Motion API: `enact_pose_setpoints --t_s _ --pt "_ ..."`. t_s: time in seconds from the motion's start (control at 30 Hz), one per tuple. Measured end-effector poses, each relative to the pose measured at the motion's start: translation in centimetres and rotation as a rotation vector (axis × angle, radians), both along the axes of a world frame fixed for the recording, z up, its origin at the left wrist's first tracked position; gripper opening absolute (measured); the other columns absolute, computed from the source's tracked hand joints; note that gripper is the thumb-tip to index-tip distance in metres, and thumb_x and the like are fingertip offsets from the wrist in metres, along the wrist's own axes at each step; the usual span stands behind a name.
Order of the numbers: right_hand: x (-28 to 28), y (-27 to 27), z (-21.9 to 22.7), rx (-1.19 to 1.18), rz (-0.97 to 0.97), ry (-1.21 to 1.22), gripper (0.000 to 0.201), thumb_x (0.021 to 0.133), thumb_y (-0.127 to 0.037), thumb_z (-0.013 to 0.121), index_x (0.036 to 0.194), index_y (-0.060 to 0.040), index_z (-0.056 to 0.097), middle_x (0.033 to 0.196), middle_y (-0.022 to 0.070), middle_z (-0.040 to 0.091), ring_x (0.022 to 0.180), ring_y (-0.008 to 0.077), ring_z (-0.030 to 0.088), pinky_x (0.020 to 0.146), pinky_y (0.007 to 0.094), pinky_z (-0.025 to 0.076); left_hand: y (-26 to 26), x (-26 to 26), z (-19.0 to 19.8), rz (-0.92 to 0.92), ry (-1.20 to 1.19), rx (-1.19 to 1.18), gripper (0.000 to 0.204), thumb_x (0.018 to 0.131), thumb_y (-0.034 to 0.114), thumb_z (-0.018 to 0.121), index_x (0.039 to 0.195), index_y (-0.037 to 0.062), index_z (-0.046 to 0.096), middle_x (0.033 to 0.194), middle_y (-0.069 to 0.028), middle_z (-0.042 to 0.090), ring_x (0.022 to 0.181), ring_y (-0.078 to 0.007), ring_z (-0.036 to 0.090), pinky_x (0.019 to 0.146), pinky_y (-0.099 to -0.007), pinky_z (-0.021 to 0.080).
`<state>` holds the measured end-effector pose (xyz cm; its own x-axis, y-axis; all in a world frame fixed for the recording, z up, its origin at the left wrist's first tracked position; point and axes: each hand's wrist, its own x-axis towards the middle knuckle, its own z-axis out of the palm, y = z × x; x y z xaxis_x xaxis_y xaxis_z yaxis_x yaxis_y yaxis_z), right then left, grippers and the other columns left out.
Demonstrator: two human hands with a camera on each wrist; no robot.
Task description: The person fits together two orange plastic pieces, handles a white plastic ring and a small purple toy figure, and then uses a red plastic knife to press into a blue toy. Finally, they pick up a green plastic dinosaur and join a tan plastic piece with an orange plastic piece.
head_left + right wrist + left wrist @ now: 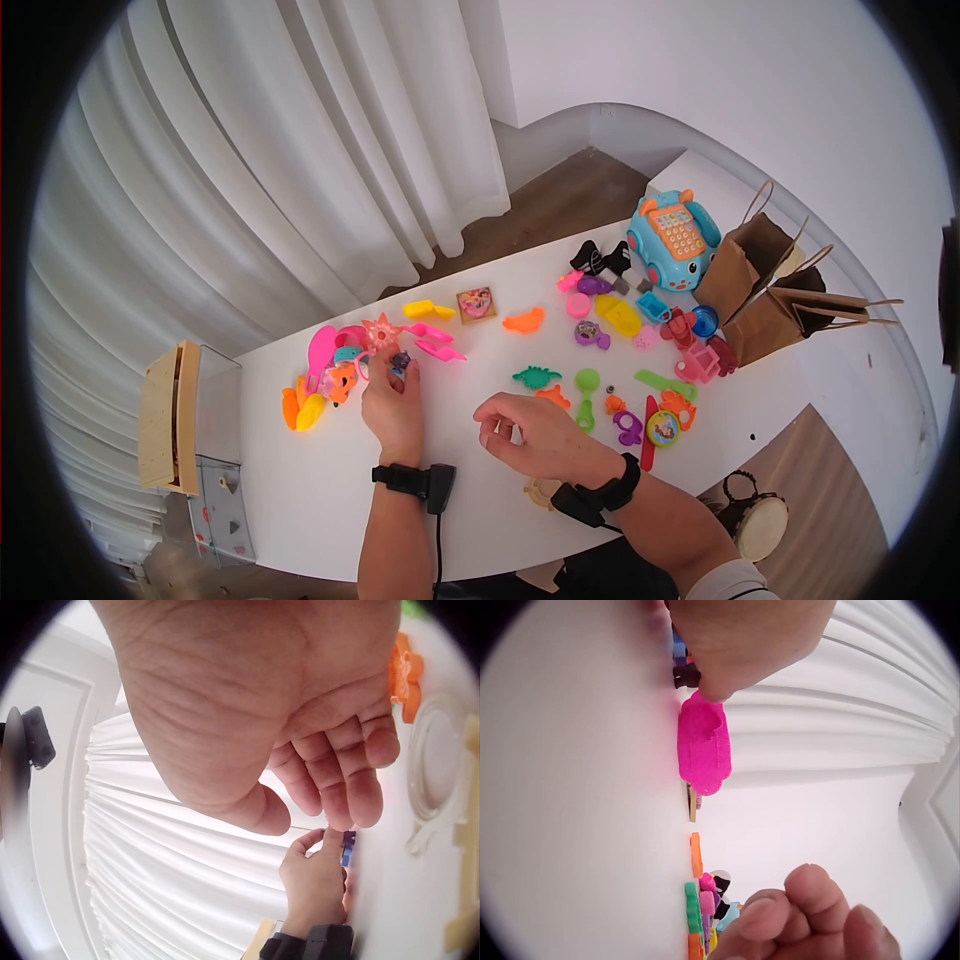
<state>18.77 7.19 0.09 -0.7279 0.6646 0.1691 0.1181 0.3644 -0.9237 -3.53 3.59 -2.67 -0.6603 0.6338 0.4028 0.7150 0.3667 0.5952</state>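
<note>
My left hand point(393, 402) is at the left toy pile, with its thumb and fingers round a small dark blue toy point(400, 362). That toy point(348, 847) shows only partly beyond the left hand point(315, 881) in the right wrist view. Just right of it lie pink moulds point(436, 343); one pink mould point(703, 746) appears below the hand point(750, 641) in the left wrist view. My right hand point(545, 437) hovers over the middle of the table, fingers loosely bent and holding nothing. Near it are an orange mould point(553, 397) and a green dinosaur point(537, 377).
A blue toy phone point(676, 240) and paper bags point(745, 270) stand at the back right. Several small toys, among them a green spoon point(586, 398), lie on the right. A yellow piece point(428, 309) and a picture box point(476, 304) lie along the back edge. Drawers point(222, 510) stand left.
</note>
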Motion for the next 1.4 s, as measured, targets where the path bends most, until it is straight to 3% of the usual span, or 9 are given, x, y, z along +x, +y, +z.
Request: enact_pose_setpoints --t_s 0.27,0.57,0.67,0.77,0.87,0.93,1.0,1.23,1.4 --pt "0.4 0.3 0.5 0.022 -0.014 0.009 0.022 0.096 -0.016 0.069 0.113 -0.0039 0.063 0.093 0.0082 0.069 0.079 0.0207 0.068 0.069 0.0349 0.055 -0.4 -0.3 -0.6 -0.094 -0.099 0.112 0.038 0.091 0.012 0.078 0.127 0.0127 0.067 0.06 -0.0022 0.05 0.053 -0.0155 0.05 0.054 -0.0331 0.041" --pt "0.3 0.9 -0.1 0.025 -0.111 0.025 0.019 0.096 -0.012 0.069 0.113 -0.0044 0.068 0.094 0.0032 0.073 0.082 0.0131 0.069 0.065 0.0283 0.051 -0.7 -0.5 -0.4 -0.096 -0.109 0.115 0.043 0.092 0.01 0.077 0.134 0.0127 0.065 0.062 -0.0016 0.049 0.054 -0.0142 0.049 0.054 -0.032 0.04" --pt "0.8 1.4 0.5 0.071 -0.204 0.04 0.016 0.096 -0.011 0.069 0.111 -0.0042 0.068 0.094 0.0034 0.074 0.082 0.0136 0.07 0.066 0.0281 0.051 -1.2 0.1 0.7 -0.099 -0.121 0.163 0.043 0.093 0.008 0.075 0.134 0.0106 0.064 0.062 -0.0011 0.049 0.054 -0.0129 0.047 0.055 -0.0307 0.039" --pt "1.6 1.9 1.3 0.062 -0.369 0.07 0.016 0.094 -0.012 0.069 0.108 -0.0038 0.068 0.093 0.0112 0.073 0.078 0.0235 0.072 0.073 0.0363 0.057 -1.9 1.2 2.7 -0.114 -0.167 0.238 0.038 0.095 0.006 0.072 0.132 0.0069 0.063 0.061 0.0 0.047 0.055 -0.0106 0.043 0.055 -0.0286 0.038" --pt "2.5 2.6 0.9 0.163 -0.512 -0.027 0.021 0.09 -0.011 0.071 0.109 -0.0036 0.066 0.097 0.0129 0.072 0.086 0.0285 0.071 0.077 0.0409 0.057 -2.4 2.3 3.7 -0.128 -0.257 0.299 0.032 0.097 0.005 0.069 0.128 0.0031 0.063 0.061 0.0018 0.045 0.056 -0.0078 0.04 0.056 -0.0264 0.035" --pt "3.2 3.5 -0.2 0.671 -0.704 -0.172 0.026 0.085 -0.011 0.074 0.108 -0.0045 0.064 0.102 0.0144 0.068 0.096 0.0346 0.066 0.083 0.0453 0.054 -2.6 2.9 3.8 -0.133 -0.309 0.336 0.028 0.098 0.005 0.068 0.125 0.0016 0.063 0.061 0.003 0.045 0.057 -0.0064 0.039 0.056 -0.0254 0.034" --pt "4.0 4.7 -0.5 0.711 -0.723 -0.271 0.028 0.082 -0.012 0.075 0.108 -0.0051 0.064 0.104 0.0148 0.066 0.099 0.036 0.063 0.085 0.0467 0.052 -2.7 3.6 3.8 -0.167 -0.503 0.39 0.023 0.099 0.004 0.065 0.121 0.0 0.063 0.062 0.0048 0.044 0.058 -0.0043 0.039 0.056 -0.0245 0.032" --pt "4.2 7.1 -1.6 0.85 -0.762 -0.653 0.026 0.081 -0.017 0.073 0.103 -0.0054 0.065 0.105 0.0147 0.065 0.102 0.035 0.06 0.084 0.0477 0.049 -2.7 4.3 0.6 -0.213 -0.576 0.438 0.018 0.098 0.002 0.064 0.115 0.0005 0.065 0.058 0.0056 0.044 0.054 -0.0034 0.037 0.053 -0.0248 0.03" --pt "4.0 7.9 -2.7 0.876 -0.759 -0.711 0.02 0.081 -0.017 0.071 0.097 -0.006 0.066 0.098 0.0132 0.066 0.095 0.0343 0.063 0.083 0.0487 0.049 -3.4 4.6 0.5 -0.285 -0.567 0.335 0.016 0.098 0.001 0.062 0.114 0.0022 0.066 0.063 0.0072 0.046 0.057 -0.0016 0.039 0.055 -0.0227 0.031"
